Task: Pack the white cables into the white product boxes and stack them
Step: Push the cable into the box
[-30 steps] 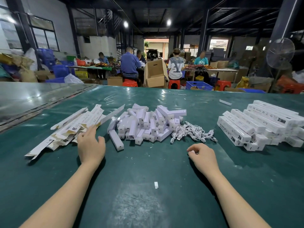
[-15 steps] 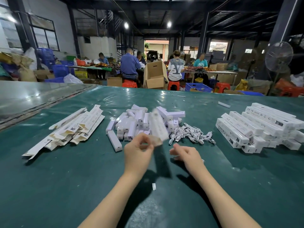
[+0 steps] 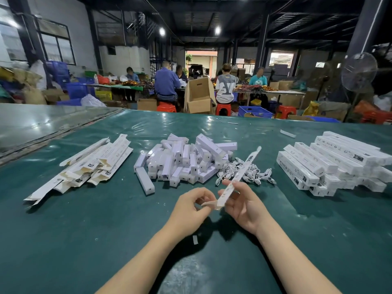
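Observation:
Both my hands hold one flat, unfolded white product box (image 3: 239,176) above the green table, slanting up to the right. My left hand (image 3: 191,206) pinches its lower end flap. My right hand (image 3: 244,202) grips the box near the lower end. Behind the box lies a tangle of white cables (image 3: 252,174). A heap of flat white boxes (image 3: 89,164) lies at the left. Small white inner boxes (image 3: 186,160) are piled in the middle. A stack of closed boxes (image 3: 335,162) stands at the right.
The green table (image 3: 84,230) has a small white scrap (image 3: 194,239) between my forearms and another white scrap (image 3: 287,133) farther back. A grey table (image 3: 42,122) adjoins at the left. Beyond the far edge people sit among cardboard boxes and red stools.
My left hand took a flat box from the left heap and brought it to the centre. My right hand came over from the table and took hold of it.

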